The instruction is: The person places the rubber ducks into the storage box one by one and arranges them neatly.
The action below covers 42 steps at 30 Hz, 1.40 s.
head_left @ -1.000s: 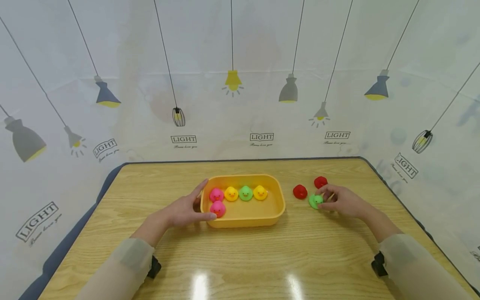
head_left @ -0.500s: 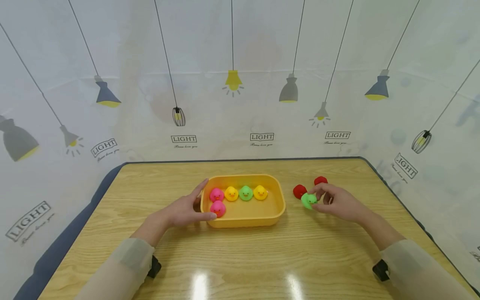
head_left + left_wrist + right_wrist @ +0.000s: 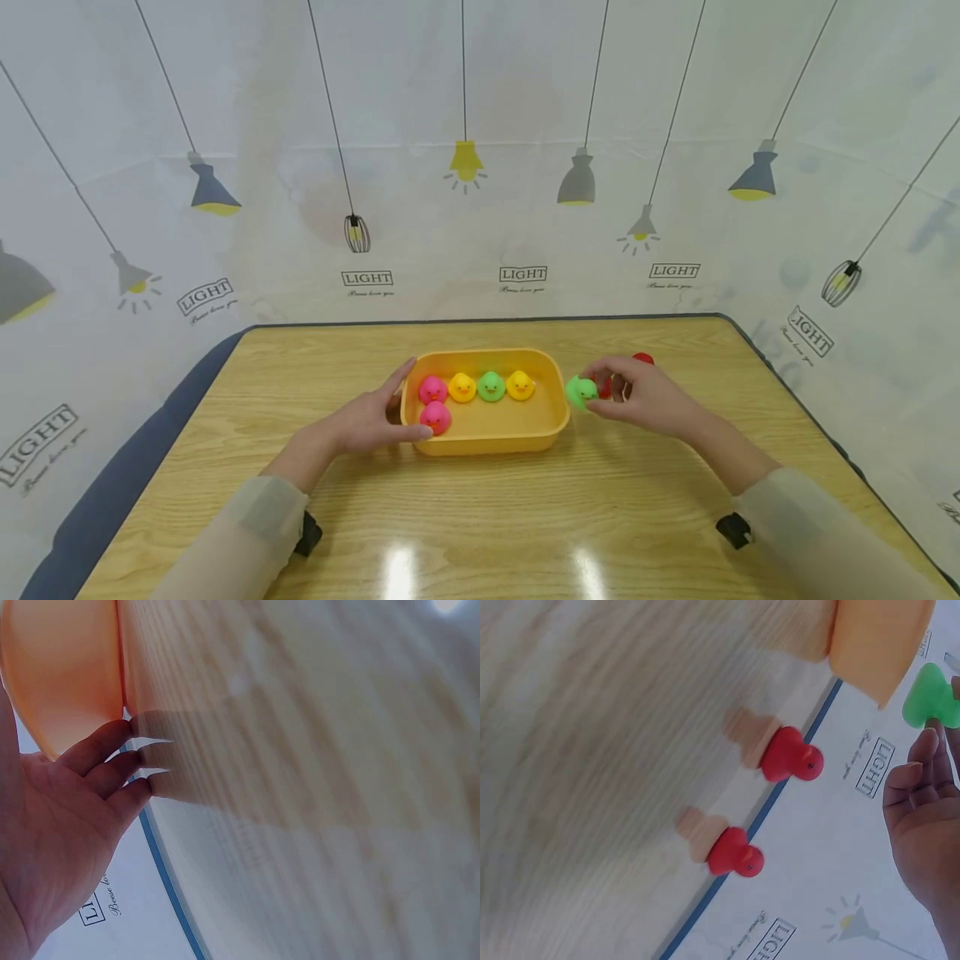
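Between its thumb and fingertips my right hand (image 3: pixel 648 396) pinches a green rubber duck (image 3: pixel 580 392), held up just beside the right rim of the yellow plastic tray (image 3: pixel 491 445). In the right wrist view this green duck (image 3: pixel 928 696) is off the table, at the fingertips. My left hand (image 3: pixel 371 418) holds the tray's left end, thumb over the front rim and index finger along the left rim. Inside the tray, a yellow duck (image 3: pixel 462 387), a green duck (image 3: pixel 491 387) and another yellow duck (image 3: pixel 521 386) line the back. Two pink ducks (image 3: pixel 435 418) sit at the left.
Two red ducks stand on the wooden table (image 3: pixel 480 517) right of the tray; in the right wrist view both the nearer red duck (image 3: pixel 735 852) and the other red duck (image 3: pixel 789 754) show fully. A lamp-printed cloth (image 3: pixel 420 183) hangs behind the table.
My right hand has lifted the green duck off the table and carried it left, past the red ducks, to the tray's right rim. The left hand and tray have stayed put.
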Available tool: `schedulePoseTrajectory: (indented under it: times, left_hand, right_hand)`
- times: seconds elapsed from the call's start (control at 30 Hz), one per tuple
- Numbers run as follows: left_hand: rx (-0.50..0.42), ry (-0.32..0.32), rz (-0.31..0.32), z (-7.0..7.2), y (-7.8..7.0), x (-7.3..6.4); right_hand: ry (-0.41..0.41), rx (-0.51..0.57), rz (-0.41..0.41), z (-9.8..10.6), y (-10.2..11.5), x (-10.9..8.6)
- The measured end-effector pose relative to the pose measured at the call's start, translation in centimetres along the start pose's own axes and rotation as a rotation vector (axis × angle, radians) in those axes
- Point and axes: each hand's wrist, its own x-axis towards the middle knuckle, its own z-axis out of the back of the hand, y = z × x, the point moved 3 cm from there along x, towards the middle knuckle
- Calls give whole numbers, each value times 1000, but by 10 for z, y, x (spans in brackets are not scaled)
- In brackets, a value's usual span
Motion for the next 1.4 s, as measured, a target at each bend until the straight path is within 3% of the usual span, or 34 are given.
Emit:
schedulePoseTrajectory:
  times: [0.53,1.07,1.4]
  left_hand:
    - [-3,2,-4,1,-1,0]
    - [-9,-1,-10,0,1,1]
    - [-16,-3,6,-1,1,0]
  right_hand:
    - [80,4,97,-42,38,45]
    - [203,8,82,-92,58,85]
    - [274,-68,2,-116,64,96]
